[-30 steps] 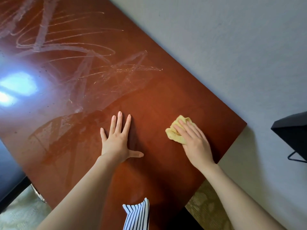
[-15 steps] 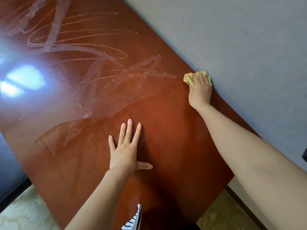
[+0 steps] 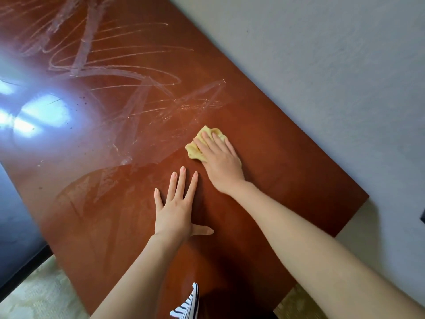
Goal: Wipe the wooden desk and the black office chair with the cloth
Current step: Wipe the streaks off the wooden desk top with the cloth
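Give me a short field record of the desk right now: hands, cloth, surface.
left hand: flat on the wooden desk, fingers spread, holds nothing
right hand: fingers straight, presses the cloth onto the desk, just beyond the left hand
cloth: yellow, bunched, partly under the right hand
surface: pale looping streaks across the far part; near part looks plain
wall: grey, along the desk's right edge

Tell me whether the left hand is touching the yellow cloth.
Apart. The head view shows the left hand flat on the desk, with bare wood between its fingertips and the cloth, which lies under the right hand.
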